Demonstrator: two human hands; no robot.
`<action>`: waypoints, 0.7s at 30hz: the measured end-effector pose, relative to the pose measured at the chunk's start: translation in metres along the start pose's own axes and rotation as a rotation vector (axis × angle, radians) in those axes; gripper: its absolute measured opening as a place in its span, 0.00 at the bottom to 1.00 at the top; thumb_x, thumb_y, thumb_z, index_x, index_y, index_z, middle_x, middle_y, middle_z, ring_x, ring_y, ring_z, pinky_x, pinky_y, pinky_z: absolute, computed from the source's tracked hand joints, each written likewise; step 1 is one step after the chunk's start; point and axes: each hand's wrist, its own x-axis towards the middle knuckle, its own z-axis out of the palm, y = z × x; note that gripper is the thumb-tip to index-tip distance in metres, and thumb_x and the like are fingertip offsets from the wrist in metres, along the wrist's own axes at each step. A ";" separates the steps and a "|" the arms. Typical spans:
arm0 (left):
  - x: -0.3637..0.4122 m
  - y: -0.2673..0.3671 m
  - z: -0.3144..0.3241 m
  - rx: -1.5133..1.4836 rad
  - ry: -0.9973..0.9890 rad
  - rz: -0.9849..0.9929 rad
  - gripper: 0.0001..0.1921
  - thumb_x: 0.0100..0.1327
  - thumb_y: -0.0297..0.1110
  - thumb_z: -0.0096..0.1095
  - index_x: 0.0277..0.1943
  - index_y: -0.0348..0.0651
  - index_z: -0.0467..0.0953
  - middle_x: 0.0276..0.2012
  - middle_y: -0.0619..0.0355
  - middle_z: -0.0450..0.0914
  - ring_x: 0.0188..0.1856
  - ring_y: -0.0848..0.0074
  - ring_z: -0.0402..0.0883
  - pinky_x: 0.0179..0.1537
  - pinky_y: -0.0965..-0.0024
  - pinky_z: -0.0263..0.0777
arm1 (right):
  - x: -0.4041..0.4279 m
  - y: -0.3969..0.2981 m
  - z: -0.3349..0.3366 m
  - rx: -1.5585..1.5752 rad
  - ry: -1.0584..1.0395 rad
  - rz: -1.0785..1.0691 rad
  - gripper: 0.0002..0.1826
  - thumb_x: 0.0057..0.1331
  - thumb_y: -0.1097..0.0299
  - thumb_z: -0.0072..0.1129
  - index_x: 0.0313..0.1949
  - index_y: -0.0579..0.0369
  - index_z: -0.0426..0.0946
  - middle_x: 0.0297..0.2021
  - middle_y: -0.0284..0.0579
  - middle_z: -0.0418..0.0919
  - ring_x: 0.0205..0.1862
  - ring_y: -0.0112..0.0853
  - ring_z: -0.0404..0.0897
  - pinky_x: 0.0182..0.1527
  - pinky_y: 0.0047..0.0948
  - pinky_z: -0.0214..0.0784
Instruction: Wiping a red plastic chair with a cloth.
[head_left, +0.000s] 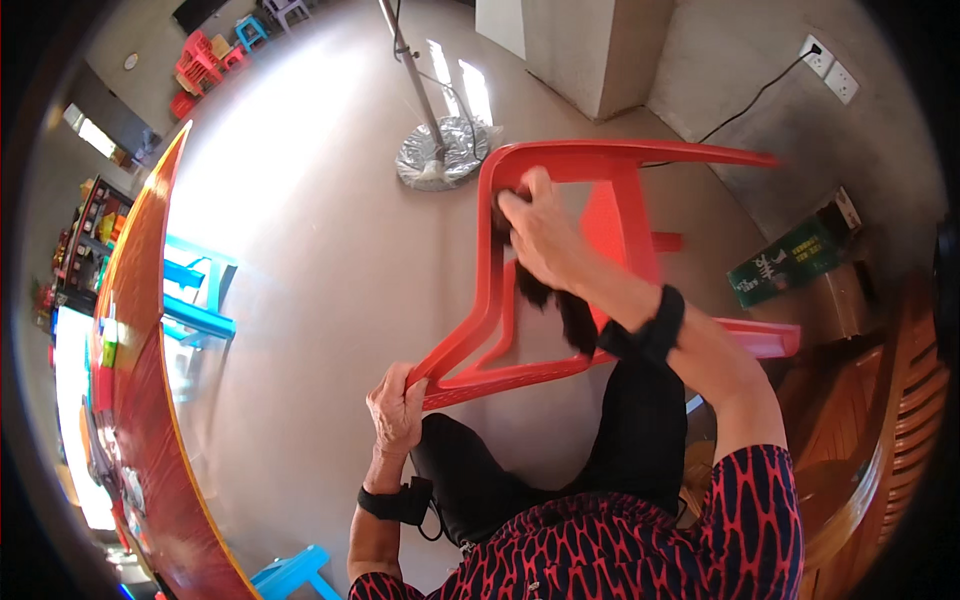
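Note:
A red plastic chair is tipped on its side in front of my knees, its legs pointing right. With my left hand I grip the chair's near left corner. My right hand presses a dark cloth against the inside of the chair's upper frame. Part of the cloth hangs down below the hand through the chair's opening. The fingers of the right hand are slightly blurred. Both wrists wear black bands.
Left of me stands a glossy wooden table with blue plastic stools beside it. A metal pole stand with a plastic-wrapped base is ahead. Cardboard boxes and a wooden slatted seat are at right. A black cord runs from a wall socket.

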 end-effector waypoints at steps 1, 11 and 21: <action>-0.001 0.001 0.001 -0.013 -0.006 0.011 0.04 0.60 0.28 0.57 0.36 0.38 0.74 0.27 0.49 0.75 0.27 0.57 0.76 0.30 0.66 0.70 | 0.011 0.017 0.000 -0.016 0.005 0.006 0.08 0.53 0.79 0.56 0.34 0.61 0.71 0.42 0.57 0.66 0.45 0.52 0.70 0.41 0.46 0.71; 0.003 0.002 0.009 -0.003 0.065 -0.048 0.05 0.62 0.30 0.55 0.38 0.39 0.74 0.27 0.50 0.77 0.29 0.58 0.79 0.32 0.66 0.71 | -0.011 0.109 -0.072 -0.504 -0.166 0.203 0.14 0.57 0.71 0.55 0.43 0.61 0.72 0.43 0.55 0.66 0.48 0.51 0.70 0.45 0.44 0.72; 0.018 -0.011 0.011 0.088 0.061 -0.051 0.07 0.65 0.31 0.51 0.40 0.38 0.74 0.28 0.47 0.77 0.29 0.56 0.78 0.33 0.64 0.70 | -0.142 0.053 -0.088 -0.396 -0.208 -0.023 0.24 0.52 0.75 0.58 0.50 0.63 0.68 0.48 0.55 0.63 0.47 0.49 0.68 0.46 0.41 0.69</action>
